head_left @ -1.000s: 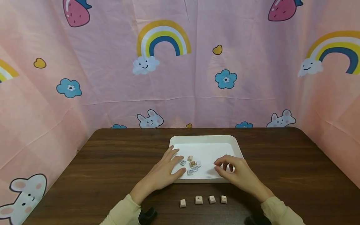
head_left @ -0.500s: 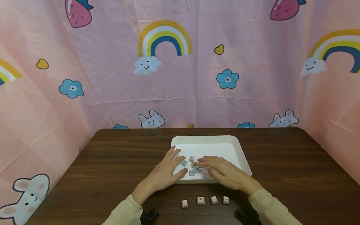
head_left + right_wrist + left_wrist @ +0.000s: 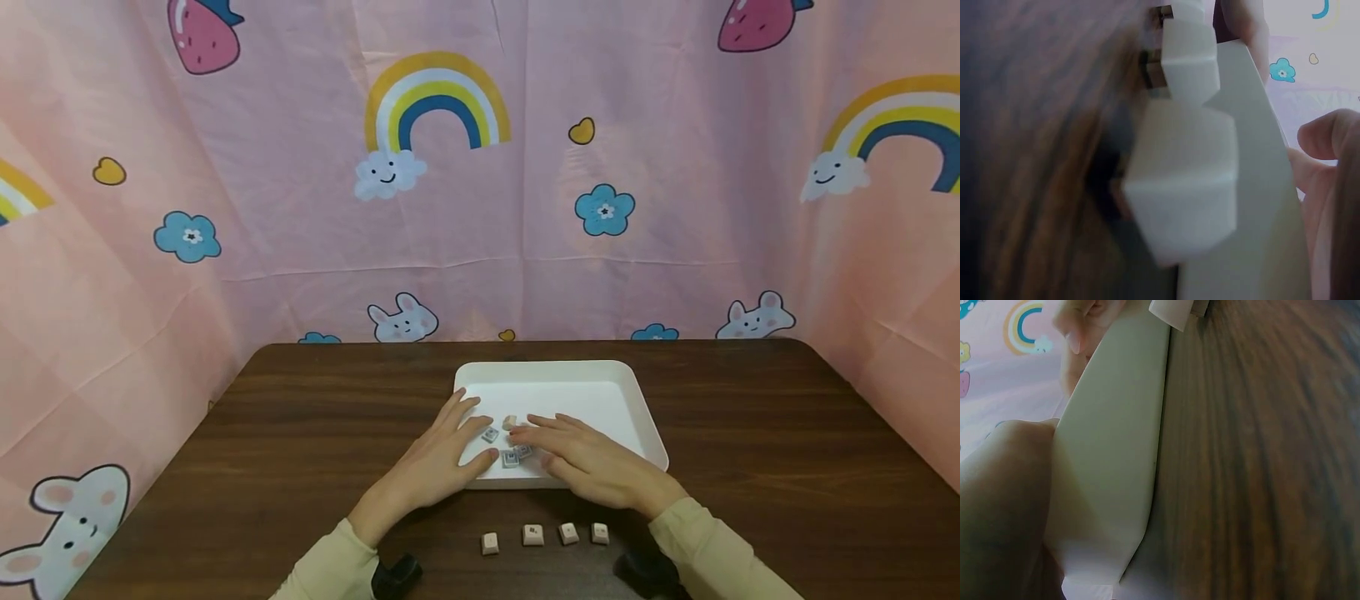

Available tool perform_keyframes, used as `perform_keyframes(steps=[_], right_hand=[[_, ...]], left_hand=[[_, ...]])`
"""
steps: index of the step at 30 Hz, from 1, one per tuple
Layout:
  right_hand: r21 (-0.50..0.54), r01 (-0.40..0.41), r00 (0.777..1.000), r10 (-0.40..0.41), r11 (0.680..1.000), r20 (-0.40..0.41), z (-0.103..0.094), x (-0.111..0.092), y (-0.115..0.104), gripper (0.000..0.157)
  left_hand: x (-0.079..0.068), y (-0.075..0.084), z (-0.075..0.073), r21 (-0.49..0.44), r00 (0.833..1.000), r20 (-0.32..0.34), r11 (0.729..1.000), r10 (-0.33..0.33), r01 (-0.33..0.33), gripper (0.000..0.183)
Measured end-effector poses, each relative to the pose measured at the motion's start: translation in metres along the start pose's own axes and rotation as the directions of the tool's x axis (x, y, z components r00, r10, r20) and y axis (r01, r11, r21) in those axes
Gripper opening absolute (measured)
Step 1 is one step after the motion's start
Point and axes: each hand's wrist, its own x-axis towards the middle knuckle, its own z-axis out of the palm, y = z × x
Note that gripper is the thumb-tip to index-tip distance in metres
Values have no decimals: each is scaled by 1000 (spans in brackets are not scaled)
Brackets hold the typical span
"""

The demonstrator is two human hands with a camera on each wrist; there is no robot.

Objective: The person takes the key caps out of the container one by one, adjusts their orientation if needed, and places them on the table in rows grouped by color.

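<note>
A white tray (image 3: pixel 577 387) holds several small keycaps, among them a pale one (image 3: pixel 510 422), a grey one (image 3: pixel 490 434) and another grey one (image 3: pixel 511 459). Over the tray's left edge lies my left hand (image 3: pixel 438 458), fingers spread, thumb beside the nearest grey keycap. My right hand (image 3: pixel 596 462) reaches in from the right with extended fingers, its fingertips above the keycap cluster. It hides part of that cluster, and whether it touches any keycap cannot be told. In the right wrist view, the thumb and fingers (image 3: pixel 1329 144) show beyond the tray's wall (image 3: pixel 1260 162).
On the brown table (image 3: pixel 337 400), in front of the tray, stands a row of keycaps: one at the left (image 3: pixel 490 543), a wider one (image 3: pixel 532 535), and two more to the right, including the rightmost keycap (image 3: pixel 599 533). A patterned pink curtain (image 3: pixel 300 208) hangs behind.
My right hand has moved left from the tray's right side to over the keycap cluster, its curled fingers straightening and now covering the orange keycap. My left hand stays in place.
</note>
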Motion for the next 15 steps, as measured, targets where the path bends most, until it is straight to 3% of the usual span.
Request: perform_keyframes(steps=[9, 15], right_hand=[[-35, -55, 998, 55, 998, 0, -2, 0, 3, 42], [-33, -115, 992, 114, 993, -46, -8, -8, 12, 42]], left_hand=[[-1, 0, -1, 4, 1000, 1, 1000, -6, 6, 56], [0, -1, 1, 1, 1000, -9, 1000, 10, -10, 56]])
